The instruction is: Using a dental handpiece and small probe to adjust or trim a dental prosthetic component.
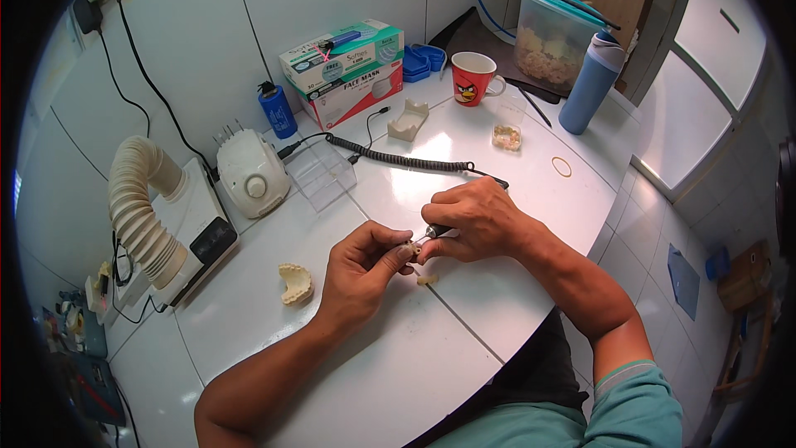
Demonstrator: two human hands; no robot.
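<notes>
My left hand (363, 267) pinches a small tan dental piece (413, 250) between thumb and fingers, which cover most of it. In my right hand (481, 220) is a rotary handpiece (437, 231), its thin bit pointing at the piece; I cannot tell whether the tip touches it. The right thumb rests close to the left fingertips. Just below the hands, a small yellowish curved piece (427, 280) lies on the white table (373, 365). Left of my left hand sits a cream dental cast (295, 284), shaped like an arch of teeth.
A coiled black cord (398, 161) runs from the white control box (255, 181) toward my right hand. A ribbed hose (133, 199) stands at the left. Farther back are mask boxes (352, 83), a red mug (473, 79), a clear tray (322, 174) and a blue bottle (590, 87).
</notes>
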